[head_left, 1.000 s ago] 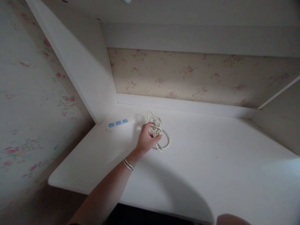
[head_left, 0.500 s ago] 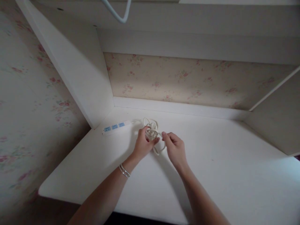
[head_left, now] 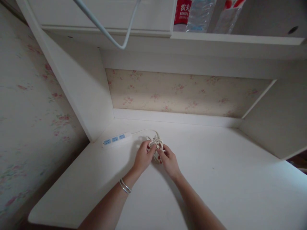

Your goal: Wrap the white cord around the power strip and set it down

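Observation:
A white power strip (head_left: 114,140) with blue sockets lies on the desktop to the left of my hands. From its right end runs a white power cord (head_left: 156,140), bunched in a tangled bundle between both hands. My left hand (head_left: 143,156), two silver bangles at its wrist, grips the bundle's left side, thumb on the near face. On the right side my right hand (head_left: 169,161) pinches the cord between thumb and fingers. The fingers hide part of the bundle, and I cannot make out the plug.
The white desktop (head_left: 223,191) stretches around my hands, with a side panel (head_left: 72,83) on the left and a shelf (head_left: 227,39) overhead. Plastic bottles (head_left: 200,16) stand on that shelf. A pale bent rod or cable (head_left: 105,32) hangs at the top left.
My right hand has come in leftward to the bundle, taking the loop it held out. The cord is bunched tighter. The view has tilted up, showing the bottles.

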A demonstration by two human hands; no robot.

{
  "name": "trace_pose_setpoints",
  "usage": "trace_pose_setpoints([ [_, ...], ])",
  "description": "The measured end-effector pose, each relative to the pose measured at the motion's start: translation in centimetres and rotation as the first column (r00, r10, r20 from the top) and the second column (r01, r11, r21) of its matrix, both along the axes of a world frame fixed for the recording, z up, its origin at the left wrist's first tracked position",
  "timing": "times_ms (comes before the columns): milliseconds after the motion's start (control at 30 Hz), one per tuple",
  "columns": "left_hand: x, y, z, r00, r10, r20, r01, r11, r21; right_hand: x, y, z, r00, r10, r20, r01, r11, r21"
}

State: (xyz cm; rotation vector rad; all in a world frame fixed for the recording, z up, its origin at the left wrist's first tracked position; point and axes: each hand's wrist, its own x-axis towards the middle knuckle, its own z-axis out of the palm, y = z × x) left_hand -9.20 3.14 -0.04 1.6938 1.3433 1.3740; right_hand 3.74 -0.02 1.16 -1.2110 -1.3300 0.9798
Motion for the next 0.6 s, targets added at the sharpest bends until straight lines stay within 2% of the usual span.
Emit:
trace_pose_setpoints([
  [100,-0.4,-0.1,0.1,0.989,0.056,-0.137,-0.045,0.996,0.080,0.4,0.1,-0.4,0.999,0.030,-0.028,-0.030,1.000,0.000],
  [233,-0.6,0.0,0.3,0.981,0.087,-0.171,-0.066,0.990,0.124,0.5,0.0,-0.5,0.994,0.088,-0.064,-0.086,0.996,0.029],
  [333,-0.5,0.2,0.4,0.981,0.062,-0.184,-0.035,0.988,0.148,0.6,-0.1,-0.4,0.994,0.085,-0.064,-0.084,0.996,0.014],
  [500,-0.2,0.2,0.9,0.989,-0.023,-0.149,0.047,0.986,0.162,1.3,0.1,-0.2,0.995,0.080,0.060,-0.084,0.994,0.069],
  [600,-0.1,0.1,1.0,0.979,-0.019,-0.205,0.058,0.981,0.187,1.8,0.2,-0.3,0.987,0.062,0.151,-0.083,0.987,0.138],
])
